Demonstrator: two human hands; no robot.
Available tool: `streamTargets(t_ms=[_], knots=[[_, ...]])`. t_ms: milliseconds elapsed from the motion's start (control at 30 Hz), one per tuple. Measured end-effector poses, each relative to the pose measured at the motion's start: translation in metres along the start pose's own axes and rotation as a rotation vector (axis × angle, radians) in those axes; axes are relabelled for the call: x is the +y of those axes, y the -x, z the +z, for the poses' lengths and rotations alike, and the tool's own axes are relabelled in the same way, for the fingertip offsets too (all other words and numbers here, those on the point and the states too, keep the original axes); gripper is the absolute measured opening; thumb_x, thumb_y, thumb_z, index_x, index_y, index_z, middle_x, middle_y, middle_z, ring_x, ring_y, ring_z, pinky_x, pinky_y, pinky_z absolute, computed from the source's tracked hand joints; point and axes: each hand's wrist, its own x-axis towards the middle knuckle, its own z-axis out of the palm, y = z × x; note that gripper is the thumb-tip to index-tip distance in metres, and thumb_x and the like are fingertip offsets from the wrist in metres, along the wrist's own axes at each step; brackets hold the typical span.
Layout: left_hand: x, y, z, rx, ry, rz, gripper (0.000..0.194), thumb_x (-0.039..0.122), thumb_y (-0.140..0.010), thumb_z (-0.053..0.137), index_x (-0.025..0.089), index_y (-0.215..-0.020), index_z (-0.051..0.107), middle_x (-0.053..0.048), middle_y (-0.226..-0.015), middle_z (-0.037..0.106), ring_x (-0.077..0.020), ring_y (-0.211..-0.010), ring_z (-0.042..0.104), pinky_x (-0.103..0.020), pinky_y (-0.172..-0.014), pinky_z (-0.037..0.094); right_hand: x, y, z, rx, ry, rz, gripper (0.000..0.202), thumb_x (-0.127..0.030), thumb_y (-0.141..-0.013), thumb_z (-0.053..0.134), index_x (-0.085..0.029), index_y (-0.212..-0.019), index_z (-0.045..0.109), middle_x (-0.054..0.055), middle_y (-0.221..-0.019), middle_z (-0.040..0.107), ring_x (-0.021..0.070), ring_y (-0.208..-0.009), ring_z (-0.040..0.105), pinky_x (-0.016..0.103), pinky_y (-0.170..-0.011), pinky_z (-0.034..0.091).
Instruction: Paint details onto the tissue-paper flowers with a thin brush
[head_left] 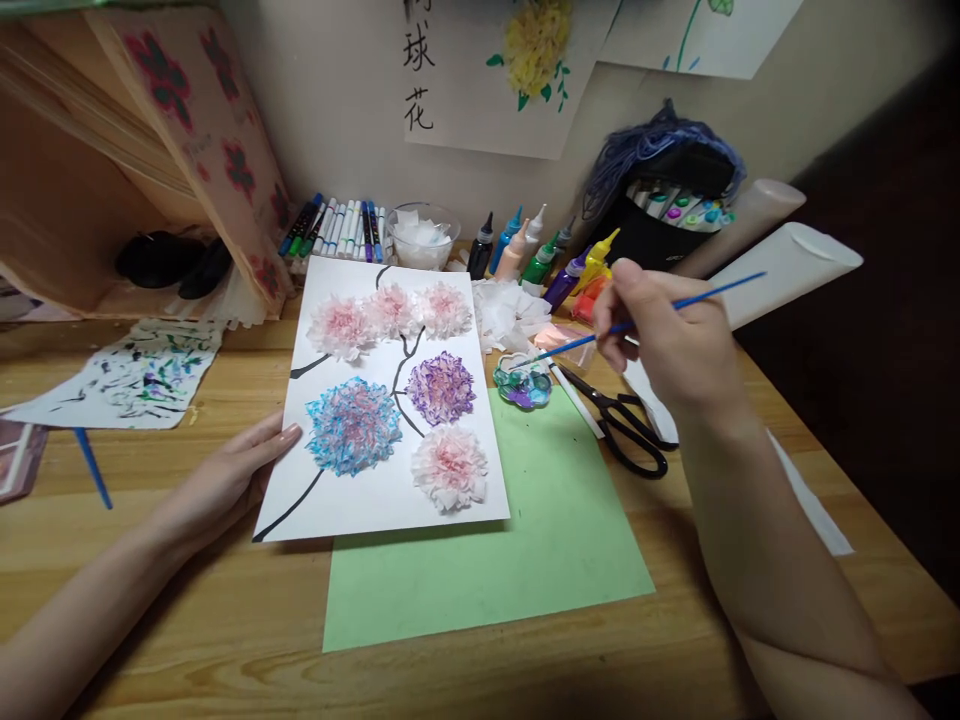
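Observation:
My left hand [251, 455] grips the left edge of a white sheet of paper [367, 505], thumb on top and the other fingers hidden beneath. Several ruffled tissue flowers are on the sheet: pale pink ones, a blue-edged flower [354, 426] and a purple-edged flower [441, 388], with black painted branches between them. My right hand [664, 330] is closed around a thin blue paintbrush [574, 342]. The brush tip is at a small flower-shaped palette [523, 385] smeared with green, blue and purple paint. Under the white sheet lies a green sheet [487, 580] on the wooden table.
Black scissors [634, 435] and a white marker [576, 400] lie right of the palette. Paint bottles [540, 258], a bowl of tissue [421, 238] and markers [341, 228] line the back. A paint-stained cloth [142, 380] and another blue brush [93, 470] lie at left.

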Motion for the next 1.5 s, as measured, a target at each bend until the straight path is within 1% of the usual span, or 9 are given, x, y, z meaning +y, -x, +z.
streamTargets(t_ms=[67, 167, 300, 433, 567, 733, 867, 1100, 1500], knots=[[-0.001, 0.000, -0.002, -0.027, 0.003, 0.019, 0.043, 0.031, -0.079, 0.065, 0.027, -0.120, 0.056, 0.001, -0.115, 0.067, -0.0203, -0.106, 0.062, -0.020, -0.080, 0.056, -0.002, 0.004, 0.009, -0.071, -0.175, 0.033, 0.034, -0.041, -0.090, 0.045, -0.020, -0.065, 0.053, -0.004, -0.047, 0.046, 0.0075, -0.037, 0.042, 0.023, -0.038, 0.027], [-0.004, -0.002, -0.004, -0.062, 0.012, 0.044, 0.043, 0.028, -0.080, 0.063, 0.024, -0.122, 0.055, -0.003, -0.116, 0.066, -0.0207, -0.105, 0.063, -0.022, -0.081, 0.055, -0.003, 0.010, 0.027, -0.251, -0.315, 0.071, 0.017, -0.033, -0.088, 0.050, -0.021, -0.078, 0.055, -0.003, -0.058, 0.056, 0.0097, -0.049, 0.052, 0.022, -0.045, 0.039], [-0.007, -0.005, -0.007, -0.083, 0.017, 0.058, 0.048, 0.026, -0.081, 0.062, 0.021, -0.127, 0.051, -0.008, -0.117, 0.065, -0.0213, -0.100, 0.065, -0.025, -0.082, 0.055, -0.007, 0.019, 0.043, -0.380, -0.155, 0.023, 0.013, -0.032, -0.083, 0.060, -0.019, -0.081, 0.060, 0.002, -0.072, 0.064, 0.0121, -0.064, 0.060, 0.023, -0.055, 0.047], [-0.009, -0.007, -0.010, -0.102, 0.029, 0.070, 0.046, 0.024, -0.083, 0.059, 0.020, -0.128, 0.051, -0.008, -0.116, 0.066, -0.0202, -0.096, 0.066, -0.025, -0.079, 0.055, -0.015, 0.026, 0.042, -0.461, 0.013, -0.107, 0.010, -0.030, -0.082, 0.061, -0.021, -0.084, 0.066, 0.002, -0.084, 0.066, 0.0134, -0.078, 0.061, 0.025, -0.068, 0.049], [-0.010, -0.007, -0.011, -0.135, 0.051, 0.087, 0.043, 0.024, -0.085, 0.057, 0.020, -0.127, 0.052, -0.008, -0.115, 0.066, -0.0194, -0.096, 0.066, -0.024, -0.080, 0.054, -0.017, 0.031, 0.040, -0.498, 0.073, -0.249, 0.009, -0.023, -0.083, 0.059, -0.024, -0.088, 0.066, 0.001, -0.088, 0.066, 0.0133, -0.083, 0.061, 0.026, -0.074, 0.048], [-0.011, -0.007, -0.012, -0.152, 0.052, 0.099, 0.042, 0.023, -0.085, 0.056, 0.019, -0.127, 0.052, -0.009, -0.114, 0.067, -0.0203, -0.096, 0.066, -0.025, -0.079, 0.053, -0.016, 0.036, 0.045, -0.522, 0.150, -0.368, 0.011, -0.018, -0.083, 0.057, -0.023, -0.088, 0.065, 0.001, -0.087, 0.066, 0.0136, -0.082, 0.061, 0.027, -0.074, 0.047], [-0.012, -0.008, -0.013, -0.161, 0.054, 0.098, 0.043, 0.023, -0.085, 0.057, 0.018, -0.127, 0.052, -0.009, -0.111, 0.068, -0.0208, -0.094, 0.066, -0.026, -0.080, 0.053, -0.016, 0.039, 0.047, -0.523, 0.165, -0.325, 0.011, -0.019, -0.086, 0.053, -0.023, -0.086, 0.064, 0.001, -0.084, 0.066, 0.0129, -0.080, 0.060, 0.026, -0.072, 0.046], [-0.011, -0.007, -0.012, -0.176, 0.062, 0.097, 0.041, 0.022, -0.085, 0.056, 0.017, -0.126, 0.054, -0.009, -0.105, 0.070, -0.0195, -0.085, 0.068, -0.025, -0.073, 0.054, -0.013, 0.040, 0.048, -0.531, 0.080, -0.277, 0.014, -0.020, -0.089, 0.049, -0.024, -0.088, 0.063, -0.001, -0.084, 0.065, 0.0110, -0.081, 0.061, 0.023, -0.072, 0.047], [-0.014, -0.010, -0.015, -0.201, 0.039, 0.116, 0.046, 0.024, -0.085, 0.056, 0.019, -0.131, 0.050, -0.009, -0.108, 0.069, -0.0197, -0.084, 0.068, -0.026, -0.074, 0.053, -0.012, 0.041, 0.056, -0.571, 0.090, -0.285, 0.014, -0.020, -0.089, 0.050, -0.022, -0.089, 0.064, 0.000, -0.083, 0.066, 0.0104, -0.080, 0.060, 0.022, -0.071, 0.046]])
